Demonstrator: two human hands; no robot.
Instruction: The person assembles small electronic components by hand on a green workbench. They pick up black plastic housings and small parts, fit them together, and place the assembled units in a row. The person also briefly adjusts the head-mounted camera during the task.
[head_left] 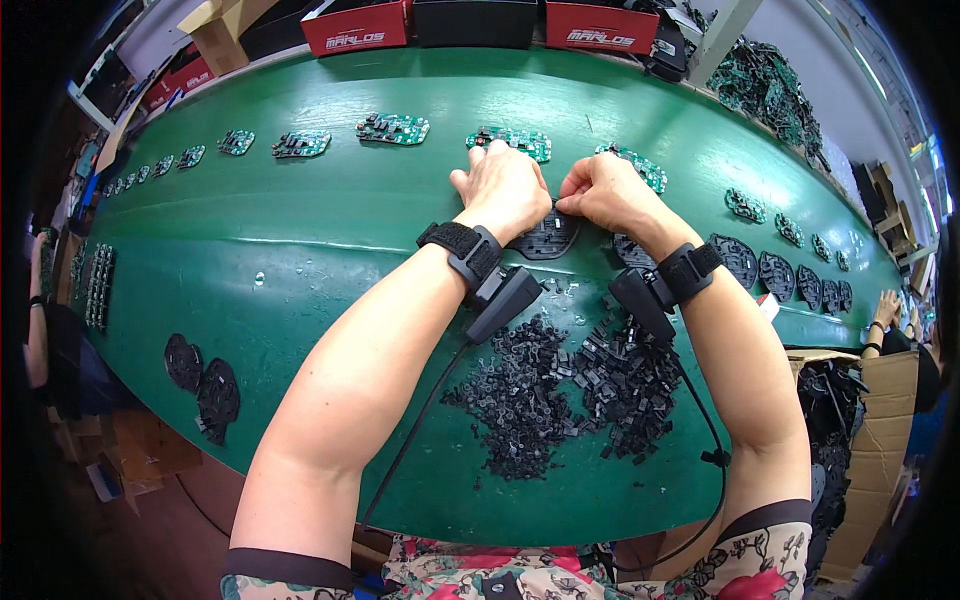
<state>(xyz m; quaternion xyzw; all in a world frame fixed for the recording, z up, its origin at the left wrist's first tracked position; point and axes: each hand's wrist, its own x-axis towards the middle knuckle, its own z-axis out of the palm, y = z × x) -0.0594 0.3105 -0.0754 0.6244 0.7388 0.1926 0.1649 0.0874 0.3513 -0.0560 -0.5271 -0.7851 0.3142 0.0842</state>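
A rounded black plastic plate (548, 240) lies on the green table under my hands. My left hand (503, 188) is curled over its far left edge, fingers closed on it, their tips mostly hidden. At the plate's far right side, my right hand (612, 195) pinches with thumb and forefinger; whatever is between them is too small to make out. Just beyond the left hand sits a green circuit board (515, 140), and another circuit board (640, 168) lies behind the right hand. A second black plate (632, 250) is partly covered by my right wrist.
Small black plastic parts (530, 400) lie heaped before me. More circuit boards (393, 128) line the table (330, 210) both ways; black plates (735, 260) continue rightward. Two dark plates (218, 395) rest front left. A cardboard box (880, 430) stands right, near a co-worker's hands (886, 308).
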